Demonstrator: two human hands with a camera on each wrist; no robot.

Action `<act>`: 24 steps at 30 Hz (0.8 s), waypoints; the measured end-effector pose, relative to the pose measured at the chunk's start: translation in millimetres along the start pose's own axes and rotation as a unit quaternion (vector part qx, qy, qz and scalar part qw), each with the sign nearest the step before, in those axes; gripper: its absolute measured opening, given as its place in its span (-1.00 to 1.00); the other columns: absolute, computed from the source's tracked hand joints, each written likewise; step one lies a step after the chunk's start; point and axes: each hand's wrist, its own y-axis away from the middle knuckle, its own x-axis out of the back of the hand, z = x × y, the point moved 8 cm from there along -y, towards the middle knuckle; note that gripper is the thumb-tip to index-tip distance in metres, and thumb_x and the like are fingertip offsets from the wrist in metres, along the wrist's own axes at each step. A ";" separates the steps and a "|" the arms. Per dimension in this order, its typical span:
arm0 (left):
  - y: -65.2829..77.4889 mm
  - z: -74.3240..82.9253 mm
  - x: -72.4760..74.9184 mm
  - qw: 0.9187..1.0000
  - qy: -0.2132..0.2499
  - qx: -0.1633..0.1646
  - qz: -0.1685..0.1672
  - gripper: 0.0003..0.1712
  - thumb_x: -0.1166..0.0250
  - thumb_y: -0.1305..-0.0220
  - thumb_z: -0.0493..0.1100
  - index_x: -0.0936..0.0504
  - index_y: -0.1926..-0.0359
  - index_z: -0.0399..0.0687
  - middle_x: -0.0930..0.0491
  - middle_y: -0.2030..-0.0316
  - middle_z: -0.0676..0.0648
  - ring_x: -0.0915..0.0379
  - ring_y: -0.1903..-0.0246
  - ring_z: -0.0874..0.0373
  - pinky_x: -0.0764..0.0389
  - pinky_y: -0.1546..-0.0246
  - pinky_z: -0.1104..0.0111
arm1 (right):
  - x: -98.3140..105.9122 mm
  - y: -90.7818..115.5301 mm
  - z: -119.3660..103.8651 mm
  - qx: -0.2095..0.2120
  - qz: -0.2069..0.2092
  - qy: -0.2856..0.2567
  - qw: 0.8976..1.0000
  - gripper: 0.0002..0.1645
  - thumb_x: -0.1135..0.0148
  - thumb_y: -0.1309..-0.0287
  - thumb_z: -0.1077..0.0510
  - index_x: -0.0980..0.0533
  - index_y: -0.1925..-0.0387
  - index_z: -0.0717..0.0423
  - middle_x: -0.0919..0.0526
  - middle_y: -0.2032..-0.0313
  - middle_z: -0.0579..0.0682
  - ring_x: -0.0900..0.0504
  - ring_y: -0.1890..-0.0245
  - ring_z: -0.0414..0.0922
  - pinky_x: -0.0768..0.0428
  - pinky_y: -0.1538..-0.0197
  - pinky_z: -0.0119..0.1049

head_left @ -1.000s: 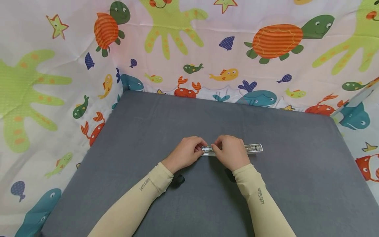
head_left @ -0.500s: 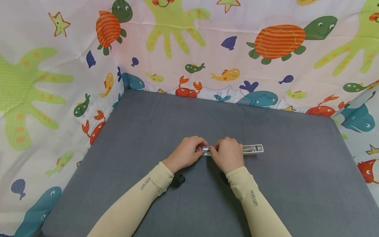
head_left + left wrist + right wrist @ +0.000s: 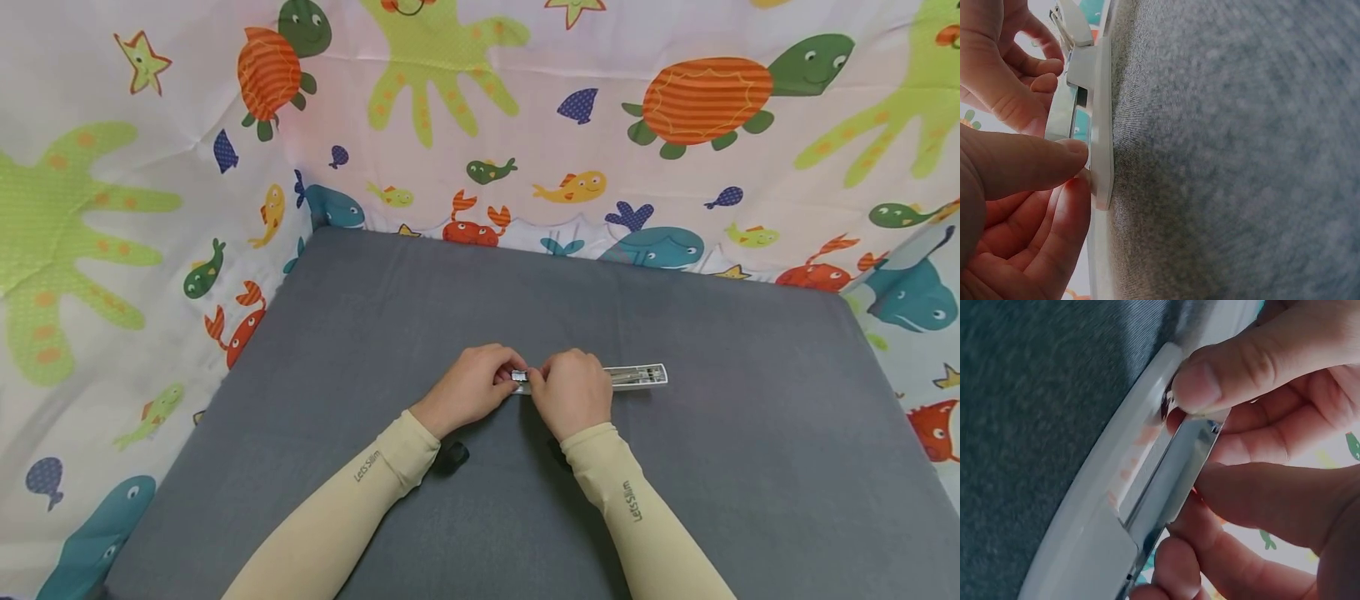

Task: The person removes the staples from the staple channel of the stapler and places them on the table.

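An opened white stapler (image 3: 641,377) lies across the middle of the table, its top arm folded back to the right. Its metal staple channel (image 3: 1179,462) is exposed above the white base (image 3: 1102,137). My left hand (image 3: 468,387) pinches the channel's front end between thumb and fingers. Close to its right, my right hand (image 3: 572,396) has its thumb against the channel's side and its fingers curled behind, gripping there. In the head view, this hand hides the stapler's middle. What lies between the right fingertips and the channel cannot be made out.
A grey cloth covers the table (image 3: 420,300). White curtains with printed sea animals (image 3: 705,100) stand along the back and both sides. A dark wrist camera (image 3: 452,458) sits under the left wrist.
My right hand has moved left along the stapler toward my left hand, uncovering more of the right end. The left hand and the stapler have hardly moved.
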 end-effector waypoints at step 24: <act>-1.8 0.4 0.1 1.000 -0.008 0.001 0.004 -0.79 -0.41 -0.46 -0.28 -0.79 -0.06 -0.05 -0.72 0.14 -0.01 -0.58 0.23 0.23 -0.66 0.14 0.37 | -6.4 -2.2 7.4 -0.034 -0.042 -0.023 0.998 -0.68 -0.51 -0.31 0.03 -0.77 0.53 0.10 -0.69 0.43 0.13 -0.64 0.37 0.18 -0.62 0.28 0.13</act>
